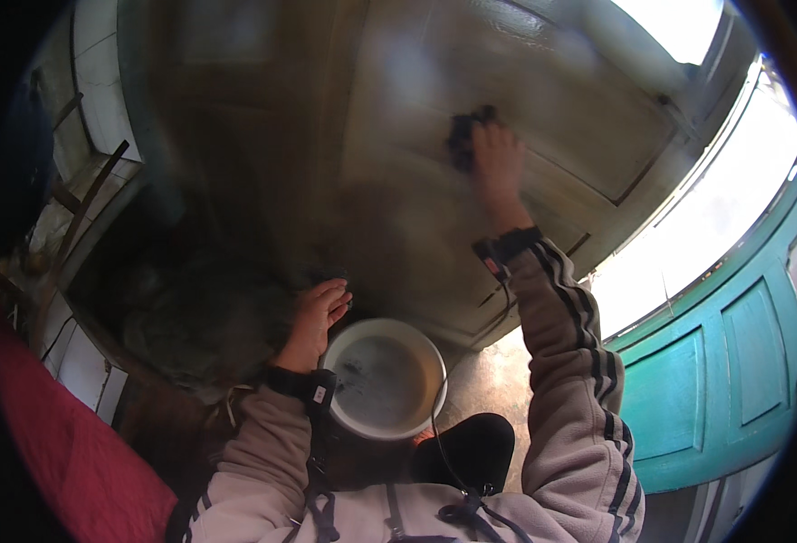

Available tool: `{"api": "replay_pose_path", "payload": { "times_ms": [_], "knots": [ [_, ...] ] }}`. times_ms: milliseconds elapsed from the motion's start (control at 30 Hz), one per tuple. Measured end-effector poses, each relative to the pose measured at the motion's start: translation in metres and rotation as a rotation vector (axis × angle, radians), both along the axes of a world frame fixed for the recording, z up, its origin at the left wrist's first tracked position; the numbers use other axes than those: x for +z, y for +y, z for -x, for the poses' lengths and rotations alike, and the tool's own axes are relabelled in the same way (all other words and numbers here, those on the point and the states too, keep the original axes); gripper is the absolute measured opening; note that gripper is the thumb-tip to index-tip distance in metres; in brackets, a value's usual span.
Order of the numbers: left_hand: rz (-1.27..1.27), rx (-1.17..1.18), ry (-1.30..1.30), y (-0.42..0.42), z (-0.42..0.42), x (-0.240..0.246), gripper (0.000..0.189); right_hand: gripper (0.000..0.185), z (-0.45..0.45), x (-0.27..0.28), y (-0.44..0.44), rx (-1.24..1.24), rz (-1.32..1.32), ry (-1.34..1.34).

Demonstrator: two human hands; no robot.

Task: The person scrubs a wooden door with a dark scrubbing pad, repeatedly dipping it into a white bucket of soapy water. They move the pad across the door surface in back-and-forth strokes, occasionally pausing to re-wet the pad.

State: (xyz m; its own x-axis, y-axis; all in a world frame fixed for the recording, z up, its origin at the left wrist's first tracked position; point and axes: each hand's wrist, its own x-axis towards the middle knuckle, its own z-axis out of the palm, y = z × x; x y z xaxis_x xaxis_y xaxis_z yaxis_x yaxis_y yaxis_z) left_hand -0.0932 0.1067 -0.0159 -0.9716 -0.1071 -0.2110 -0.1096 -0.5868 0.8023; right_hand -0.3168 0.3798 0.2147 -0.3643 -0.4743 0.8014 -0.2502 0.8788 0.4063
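Observation:
My right hand (500, 153) presses a dark, crumpled cloth or scrubbing pad (462, 141) against a brown panelled door (398, 197). The cloth's exact kind is blurred. Lower down, my left hand (318, 312) hovers by the upper left rim of a round, pale basin (439, 346), its fingers curled. Something dark shows at those fingertips, but I cannot tell whether the hand holds it. Cloudy greyish water (381, 383) fills part of the basin, with dark specks on its left side. Both wrists wear black straps with small devices.
A teal panelled door (683, 394) stands at the right beside a bright opening (697, 224). Red fabric (65, 434) covers the lower left. A thin dark wooden strip (93, 193) leans near white tiles (103, 88). A cable (440, 434) hangs across the basin's right rim.

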Motion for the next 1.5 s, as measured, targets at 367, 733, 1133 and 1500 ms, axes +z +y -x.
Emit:
{"api": "replay_pose_path", "payload": {
  "times_ms": [367, 733, 1133, 1500],
  "knots": [
    [0.017, 0.011, -0.009, -0.007, 0.014, 0.003, 0.032, 0.043, 0.018, 0.003, -0.093, 0.436, 0.001, -0.060],
    [-0.004, 0.017, -0.013, -0.017, 0.001, 0.020, 0.030, 0.046, 0.014, 0.079, -0.104, 0.537, 0.050, 0.142],
    [-0.023, 0.022, -0.020, -0.031, -0.009, 0.027, 0.031, 0.043, 0.048, -0.043, -0.161, 0.265, -0.444, -0.258],
    [-0.045, 0.045, -0.003, -0.052, -0.019, 0.031, 0.033, 0.049, 0.058, 0.132, -0.178, 0.513, -0.018, 0.146]
  ]
}}
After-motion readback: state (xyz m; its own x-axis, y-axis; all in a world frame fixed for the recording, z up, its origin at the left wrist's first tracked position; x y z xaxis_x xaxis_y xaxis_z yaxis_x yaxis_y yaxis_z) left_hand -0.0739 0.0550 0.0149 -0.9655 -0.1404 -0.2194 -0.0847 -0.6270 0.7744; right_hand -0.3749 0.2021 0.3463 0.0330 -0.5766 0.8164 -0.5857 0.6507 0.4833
